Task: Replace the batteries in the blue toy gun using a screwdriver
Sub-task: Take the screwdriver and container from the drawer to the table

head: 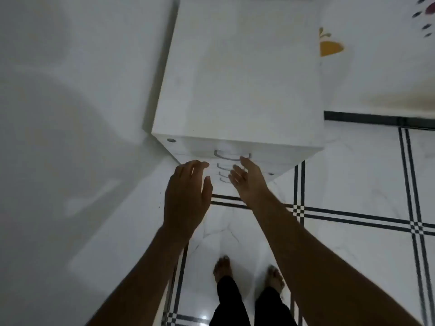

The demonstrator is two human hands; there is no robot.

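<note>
Looks like the fetching step, nothing's opened yet. Biggest thing is the white drawer cabinet (237,74) mid-frame, boxy, smooth matte top, standing on the glossy marble-look floor (353,184) with dark stripes. Curved metal handles (231,155) run down its front. Left hand (187,196) and right hand (249,178) hover just below, grip spread, holding nothing. Toy gun and screwdriver aren't in view; probably next is hooking a handle and pulling.

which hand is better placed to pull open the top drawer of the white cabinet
Right, probably. The right hand has fingertips right at the top drawer handle; the left hand hovers open, lower and off to its side.
</note>
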